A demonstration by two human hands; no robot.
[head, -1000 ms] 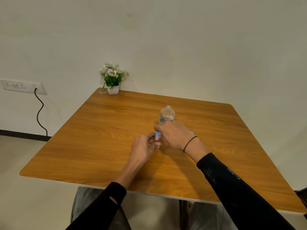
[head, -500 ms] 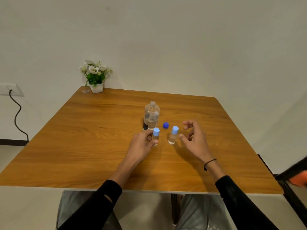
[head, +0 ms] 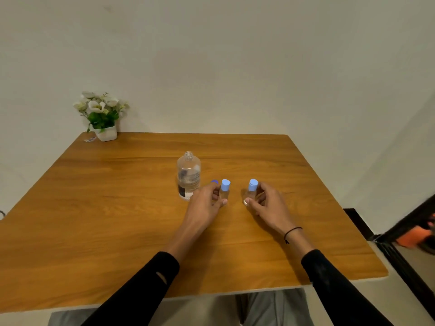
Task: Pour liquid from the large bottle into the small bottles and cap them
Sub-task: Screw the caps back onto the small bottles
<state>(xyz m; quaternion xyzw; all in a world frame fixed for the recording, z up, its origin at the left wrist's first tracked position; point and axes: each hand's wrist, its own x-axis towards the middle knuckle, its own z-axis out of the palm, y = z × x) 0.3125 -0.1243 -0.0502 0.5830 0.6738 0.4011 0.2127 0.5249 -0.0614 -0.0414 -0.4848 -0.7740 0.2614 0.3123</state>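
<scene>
Right hand (head: 268, 203) now around clear capped vial (head: 251, 192).

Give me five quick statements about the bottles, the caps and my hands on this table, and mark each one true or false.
1. The large bottle stands upright with no cap on its neck. True.
2. Both small bottles carry light blue caps. True: the left small bottle and the right small bottle are both capped.
3. The right hand rests flat on the table, away from any bottle. False: it holds the right small bottle.
4. The left hand grips the large bottle. False: it holds the left small bottle.
5. The flower pot sits at the table's near right corner. False: it is at the far left corner.
</scene>
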